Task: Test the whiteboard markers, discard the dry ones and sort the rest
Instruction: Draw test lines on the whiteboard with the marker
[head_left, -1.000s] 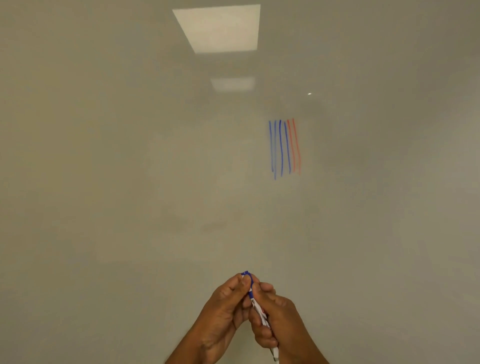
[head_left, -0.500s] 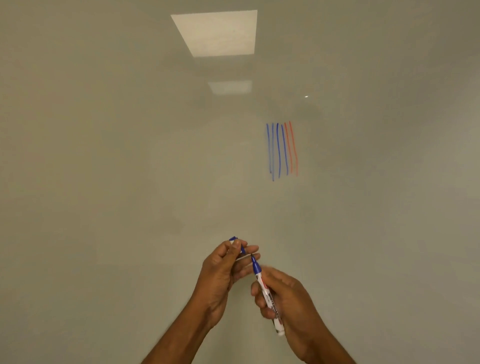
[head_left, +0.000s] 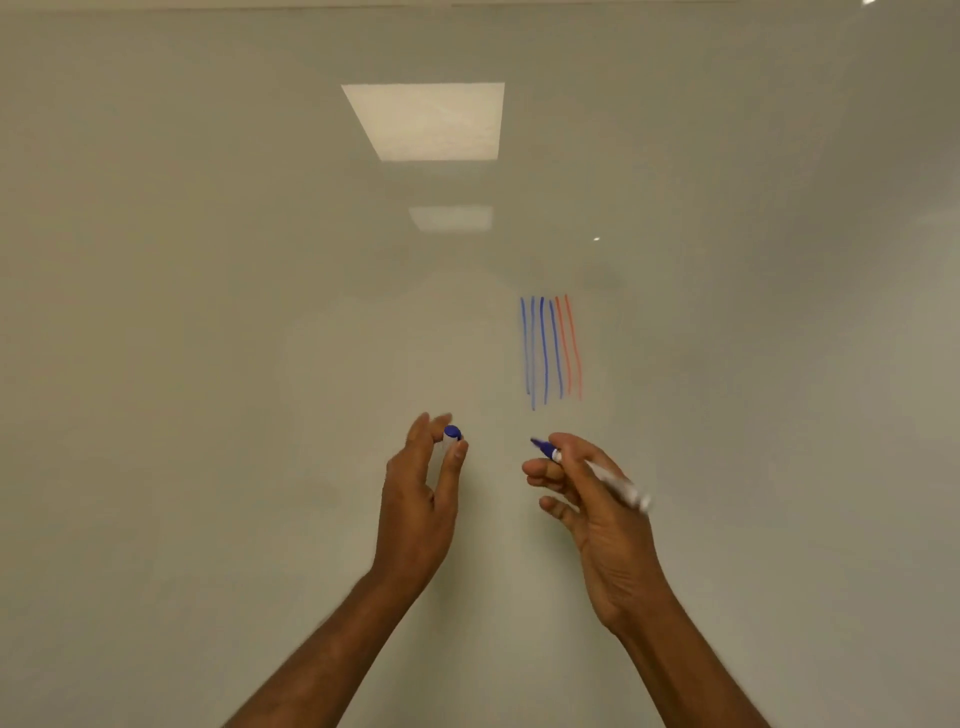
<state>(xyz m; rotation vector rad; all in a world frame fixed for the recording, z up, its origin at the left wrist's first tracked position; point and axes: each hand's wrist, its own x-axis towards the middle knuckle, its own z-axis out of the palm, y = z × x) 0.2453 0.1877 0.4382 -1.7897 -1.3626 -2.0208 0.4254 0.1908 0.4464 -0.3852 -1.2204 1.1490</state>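
Note:
A whiteboard (head_left: 208, 364) fills the view. On it, right of centre, are several vertical blue strokes (head_left: 542, 351) and two orange-red strokes (head_left: 570, 345) beside them. My right hand (head_left: 592, 499) holds an uncapped blue marker (head_left: 597, 470) with a white barrel, its blue tip pointing up and left, just below the strokes. My left hand (head_left: 421, 493) pinches the marker's blue cap (head_left: 452, 434) between thumb and fingers, a hand's width left of the marker tip.
Two ceiling light panels are reflected in the glossy board, a bright one (head_left: 426, 122) above and a dim one (head_left: 451, 217) under it. No tray or other marker is in view.
The hands were joined on the capped marker low in the view. They pulled the cap off, rose towards the strokes and moved apart, cap to the left, marker to the right.

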